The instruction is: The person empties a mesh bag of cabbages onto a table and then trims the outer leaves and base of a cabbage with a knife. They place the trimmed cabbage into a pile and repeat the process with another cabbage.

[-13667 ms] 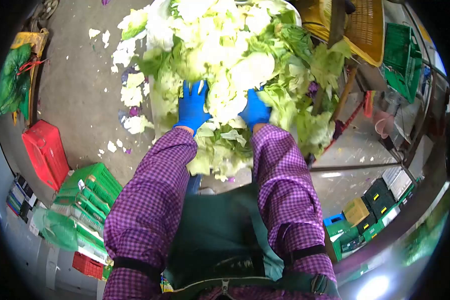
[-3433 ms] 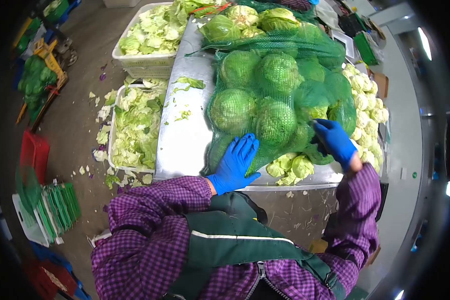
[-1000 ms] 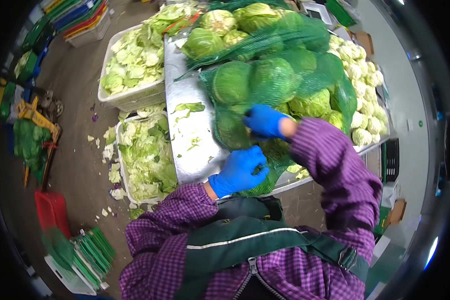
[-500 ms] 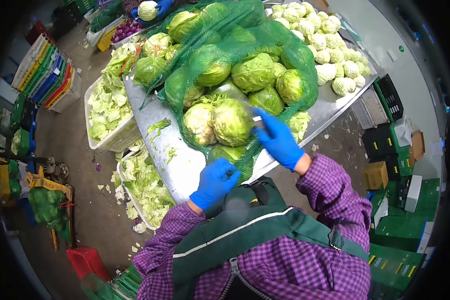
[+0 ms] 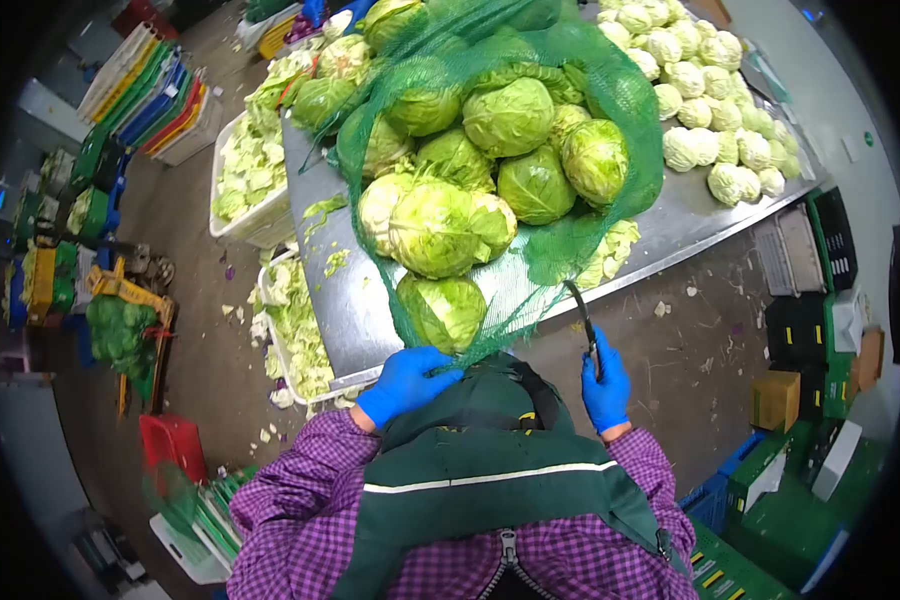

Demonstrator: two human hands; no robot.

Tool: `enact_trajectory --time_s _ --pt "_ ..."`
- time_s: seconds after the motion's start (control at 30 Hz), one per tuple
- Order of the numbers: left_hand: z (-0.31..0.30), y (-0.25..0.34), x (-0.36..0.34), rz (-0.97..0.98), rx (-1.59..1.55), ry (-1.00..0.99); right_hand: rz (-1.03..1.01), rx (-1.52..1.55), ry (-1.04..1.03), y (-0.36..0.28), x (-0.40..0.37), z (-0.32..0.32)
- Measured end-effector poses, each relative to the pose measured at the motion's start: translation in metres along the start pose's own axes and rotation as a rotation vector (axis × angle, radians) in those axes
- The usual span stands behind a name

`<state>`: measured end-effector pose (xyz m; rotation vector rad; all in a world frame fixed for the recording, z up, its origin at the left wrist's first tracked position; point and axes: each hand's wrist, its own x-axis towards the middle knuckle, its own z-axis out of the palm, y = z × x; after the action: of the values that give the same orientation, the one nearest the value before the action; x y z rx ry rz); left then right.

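My left hand [image 5: 407,386], in a blue glove, is closed on the near edge of the green mesh bag [image 5: 642,150] at the table's front edge. In my right hand [image 5: 606,382], also gloved in blue, is a knife [image 5: 582,312] with a thin, dark, curved blade pointing up and away, held off the table's front edge. Several green cabbages lie in the opened bag. One cabbage [image 5: 443,312] rests just beyond my left hand, and another cabbage [image 5: 435,228] sits behind it against its neighbours.
Trimmed pale cabbages [image 5: 727,148] are heaped at the right of the metal table [image 5: 345,315]. White crates [image 5: 260,232] of leaf scraps stand along its left side. Loose leaves [image 5: 610,255] lie near the front edge. Stacked crates [image 5: 175,110] and a yellow pallet jack [image 5: 125,290] are farther left.
My right hand has drawn back from the cabbages towards my body, bringing the knife clear of the table. My left hand has moved slightly down. The front cabbages and net now lie more exposed.
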<state>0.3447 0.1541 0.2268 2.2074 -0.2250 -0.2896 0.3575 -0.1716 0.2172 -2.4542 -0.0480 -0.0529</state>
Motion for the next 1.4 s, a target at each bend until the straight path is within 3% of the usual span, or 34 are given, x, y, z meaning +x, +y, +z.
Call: enact_trajectory --time_s 0.03,0.1,0.13,0.17,0.23,0.27,0.33,0.4,0.43,0.47,0.53,0.57,0.63,0.7,0.77,0.83,0.9,0.97,1.03,1.07,1.13,1.17,1.3,1.37,1.4 --pt "0.003 -0.003 -0.006 -0.021 0.004 0.011 -0.011 0.010 -0.019 0.001 0.006 0.003" --pt "0.007 0.001 -0.013 -0.157 -0.308 0.301 0.175 0.409 -0.024 -0.002 0.030 0.010" --pt "0.001 0.003 -0.010 -0.169 -0.401 0.412 0.162 0.419 -0.048 -0.008 0.043 0.014" --pt "-0.003 0.003 -0.007 -0.260 -0.566 0.574 0.171 0.636 -0.128 -0.017 0.057 0.017" --pt "-0.028 -0.005 0.004 -0.350 -0.492 0.793 0.150 0.909 -0.208 -0.044 0.087 0.026" --pt "-0.038 -0.012 0.016 -0.191 -0.419 0.886 0.115 0.970 -0.204 -0.063 0.107 0.031" --pt "-0.063 0.005 0.044 -0.160 -0.372 0.873 -0.034 0.991 -0.168 -0.098 0.144 0.032" --pt "-0.071 0.028 0.071 -0.291 -0.555 0.760 0.081 1.009 -0.307 -0.112 0.182 0.050" --pt "-0.075 0.044 0.080 -0.269 -0.611 0.647 0.136 0.970 -0.360 -0.113 0.193 0.065" --pt "-0.067 0.019 0.093 -0.139 -0.726 0.555 0.107 0.970 -0.404 -0.110 0.195 0.082" --pt "-0.048 -0.003 0.109 -0.319 -0.750 0.584 0.200 0.941 -0.473 -0.101 0.195 0.107" --pt "-0.047 0.002 0.109 -0.256 -0.834 0.583 0.182 0.967 -0.533 -0.100 0.193 0.105" --pt "-0.053 0.016 0.102 -0.128 -1.081 0.516 0.125 0.814 -0.512 -0.103 0.180 0.106" --pt "-0.052 -0.001 0.097 -0.057 -1.149 0.562 0.017 0.913 -0.473 -0.116 0.160 0.090" --pt "-0.054 -0.029 0.081 0.105 -1.437 0.470 -0.072 0.962 -0.420 -0.152 0.129 0.062" --pt "-0.066 -0.038 0.040 0.011 -1.738 0.473 -0.104 1.084 -0.498 -0.173 0.117 0.060" --pt "-0.072 -0.061 0.004 0.028 -1.833 0.524 0.014 1.086 -0.445 -0.194 0.106 0.092" --pt "-0.070 -0.093 -0.022 -0.043 -1.724 0.639 0.341 0.944 -0.770 -0.203 0.087 0.132" --pt "-0.091 -0.099 -0.034 0.089 -1.612 0.570 0.372 1.273 -0.867 -0.210 0.065 0.168" --pt "-0.104 -0.117 -0.036 0.077 -1.621 0.545 0.290 1.137 -0.838 -0.212 0.062 0.184" --pt "-0.116 -0.157 -0.046 -0.151 -1.253 0.713 0.348 1.133 -0.681 -0.224 0.044 0.221" --pt "-0.121 -0.160 -0.049 -0.162 -1.259 0.697 0.378 1.104 -0.603 -0.232 0.040 0.239" --pt "-0.132 -0.174 -0.069 -0.439 -0.651 0.533 0.574 0.905 -0.686 -0.234 0.019 0.287" --pt "-0.134 -0.180 -0.076 -0.348 -0.638 0.494 0.299 0.697 -0.667 -0.224 0.011 0.296" --pt "-0.134 -0.184 -0.073 -0.370 -0.716 0.511 -0.016 0.521 -0.428 -0.236 0.012 0.289"
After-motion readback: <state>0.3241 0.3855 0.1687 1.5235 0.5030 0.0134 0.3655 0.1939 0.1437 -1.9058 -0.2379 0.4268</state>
